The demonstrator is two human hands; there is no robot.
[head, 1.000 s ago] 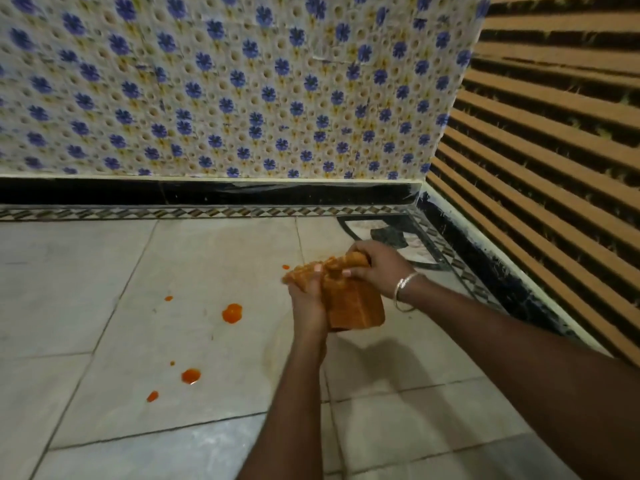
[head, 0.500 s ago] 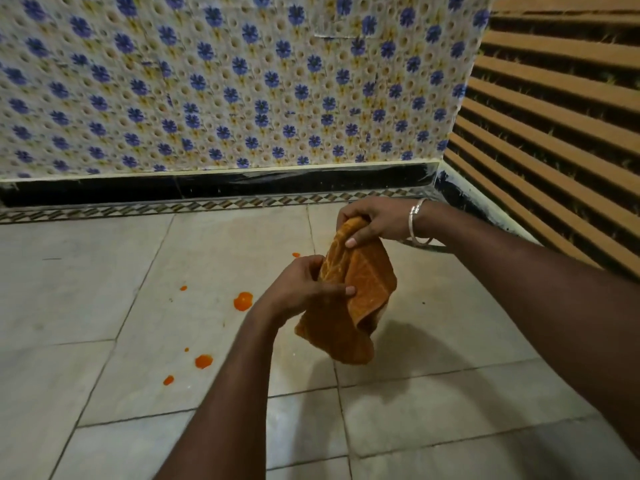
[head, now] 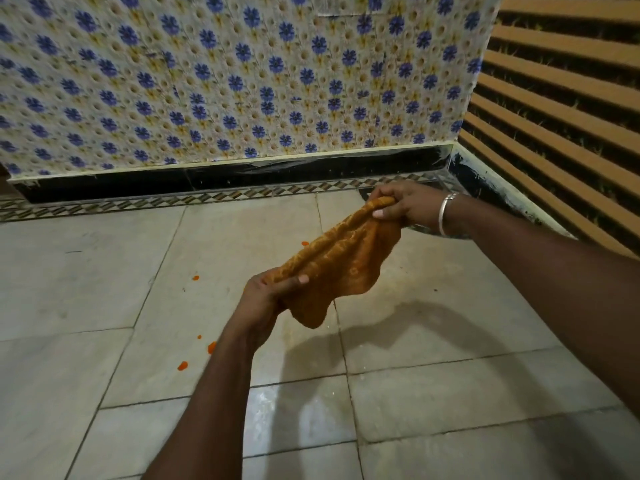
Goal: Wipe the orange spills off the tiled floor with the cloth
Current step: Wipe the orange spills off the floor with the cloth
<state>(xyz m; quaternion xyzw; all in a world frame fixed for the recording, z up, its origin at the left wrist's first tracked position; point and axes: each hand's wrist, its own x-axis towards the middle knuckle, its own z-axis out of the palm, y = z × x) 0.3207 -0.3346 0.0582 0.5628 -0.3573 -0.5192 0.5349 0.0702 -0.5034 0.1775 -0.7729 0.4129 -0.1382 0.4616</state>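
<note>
An orange cloth hangs stretched in the air above the tiled floor. My left hand grips its lower end and my right hand, with a silver bangle at the wrist, grips its upper end. Small orange spills lie on the pale tiles: one drop left of my left hand, one nearer me, one at my left forearm's edge, and one just beyond the cloth. My left arm hides part of the spill area.
A wall papered with blue flowers stands ahead above a black skirting and a patterned border strip. A wall of brown horizontal slats runs along the right. A faint wet smear marks the tiles under the cloth.
My hands have drawn apart, the right one rising up and right, so the bunched cloth is now pulled out between them. The view has shifted, so the spills sit further left.
</note>
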